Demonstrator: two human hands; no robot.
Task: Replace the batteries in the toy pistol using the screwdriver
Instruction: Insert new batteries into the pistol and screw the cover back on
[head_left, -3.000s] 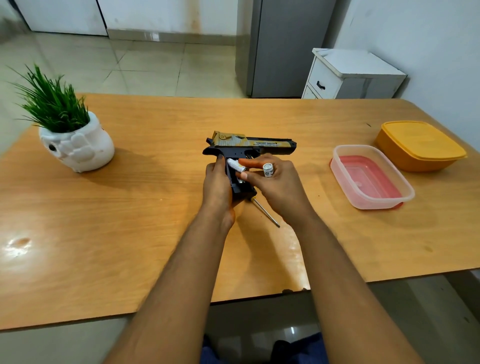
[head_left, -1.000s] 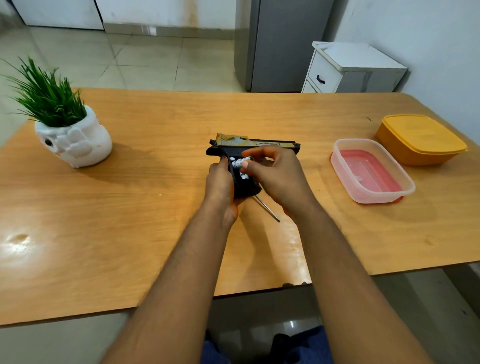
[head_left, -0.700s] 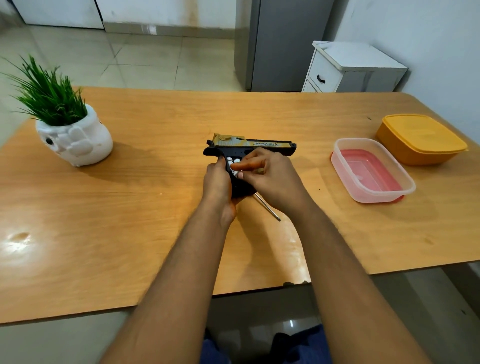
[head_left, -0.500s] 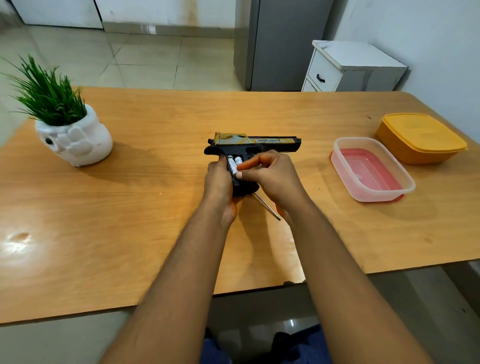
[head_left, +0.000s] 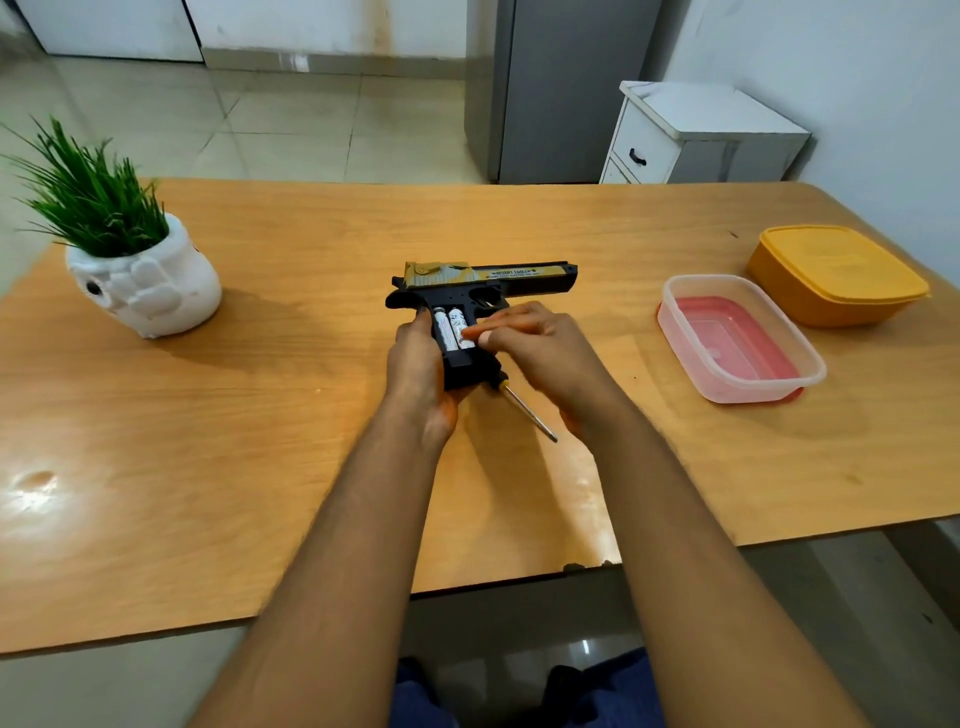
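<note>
Pistol (head_left: 483, 291) lies flat at mid-frame on the surface (head_left: 260, 415), grip toward the viewer. Nearest, the screwdriver (head_left: 527, 410) rests just below the grip. Left hand (head_left: 418, 364) wraps the grip's left side; right hand (head_left: 540, 348) presses a fingertip on the batteries (head_left: 452, 330) in the open compartment. Farther right sit a clear tub (head_left: 737, 338) and an orange box (head_left: 836, 273); a plant (head_left: 130, 244) stands upper left.

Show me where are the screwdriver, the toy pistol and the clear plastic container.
screwdriver (head_left: 530, 414), head view, on the bare metal shaft.
toy pistol (head_left: 511, 274), head view, on the gold slide along the top.
clear plastic container (head_left: 696, 348), head view, on its left wall.
</note>
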